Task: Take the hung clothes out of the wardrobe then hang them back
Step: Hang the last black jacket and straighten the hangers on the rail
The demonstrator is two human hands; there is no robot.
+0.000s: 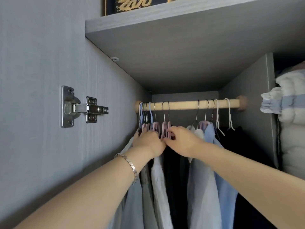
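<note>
Grey laminate wardrobe [115, 80], pale round wooden rail [186, 104] across its far end. Hanging from it on pink plastic hangers with steel hooks [156, 128]: pale grey and light blue shirts [203, 187] with dark garments [173, 171] between, all on the rail, none out yet. Left hand [148, 142], silver link bracelet [130, 164] at the wrist, curled into the left cluster of hanger necks; right hand [183, 142] just beside it, fingertips pinching a pink neck. Two bare white hangers [229, 113] at the right end. Risks, as judged: lifting several hooks together and snagging one on the rail, so a hanger tips and sheds a shirt; tangling neighbouring hooks, packed tight at the left; dragging a collar off its hanger by pulling near before raising clear
</note>
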